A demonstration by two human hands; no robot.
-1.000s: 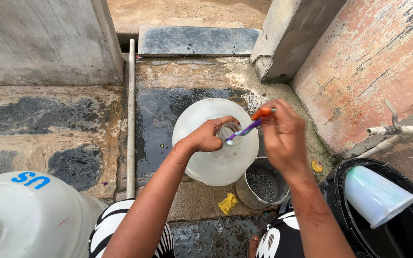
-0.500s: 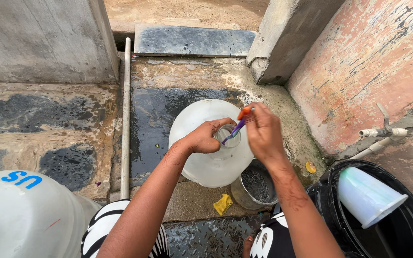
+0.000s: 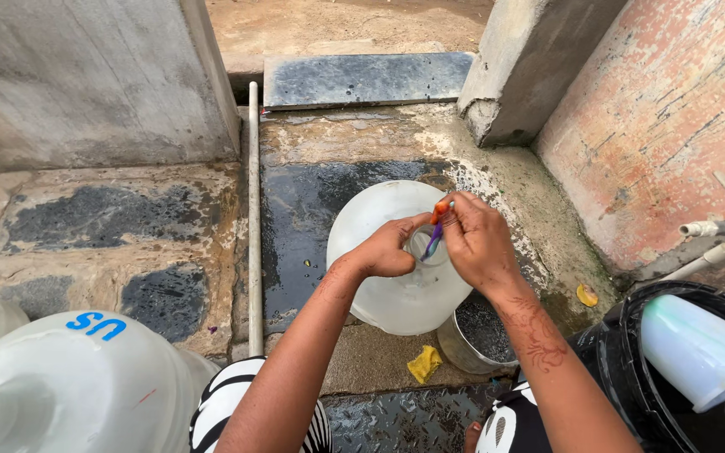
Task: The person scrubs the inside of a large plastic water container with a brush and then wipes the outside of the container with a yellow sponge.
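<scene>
Scrubbing, head view: jug [image 3: 396, 285], translucent plastic, on wet floor [image 3: 312, 210] beside pipe [image 3: 253, 218]. Left hand [image 3: 386, 252] fingers clamp the neck; right hand [image 3: 476, 243] fingers pinch brush [image 3: 436, 226] at the mouth. Judged light, stiff, slippery wet; best held by the neck.

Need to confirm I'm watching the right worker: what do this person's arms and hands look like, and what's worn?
Both forearms are bare, no sleeves, gloves or watch. The right forearm carries a reddish-brown henna-like pattern; fainter marks show near the left wrist. Black-and-white patterned clothing shows below.
</scene>
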